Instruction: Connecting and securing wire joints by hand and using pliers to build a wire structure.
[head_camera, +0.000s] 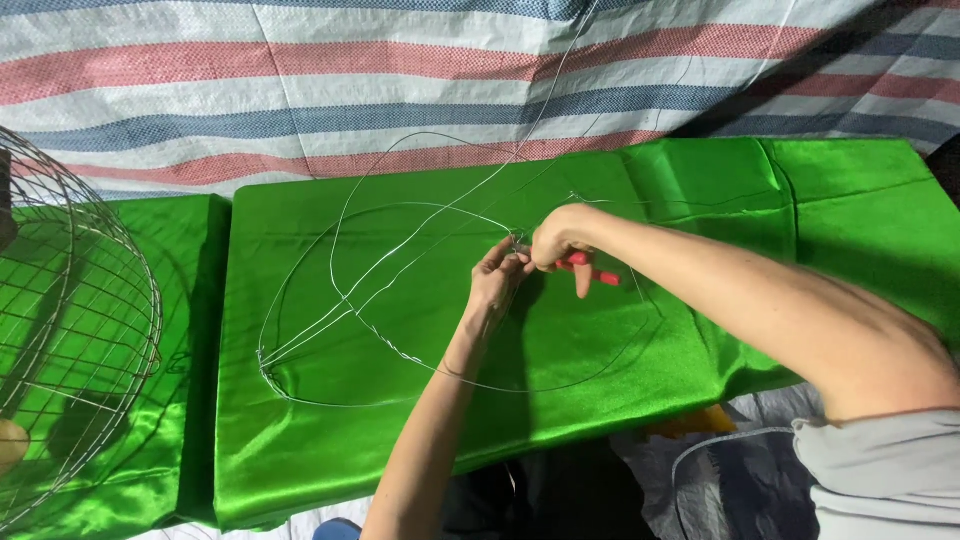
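While the left hand (497, 272) pinches the wire frame (400, 300) between its fingertips, the right hand (558, 240) is closed around red-handled pliers (590, 270) right next to it, both meeting at the same spot on the wire. That frame is a bunch of thin loops lying flat on the green cloth (700, 190) over the table, gathered to a point near the front left edge, with one strand running up past the striped tarp (300, 80). Off to the left there's a wire mesh cage (70, 300), well apart from the hands.
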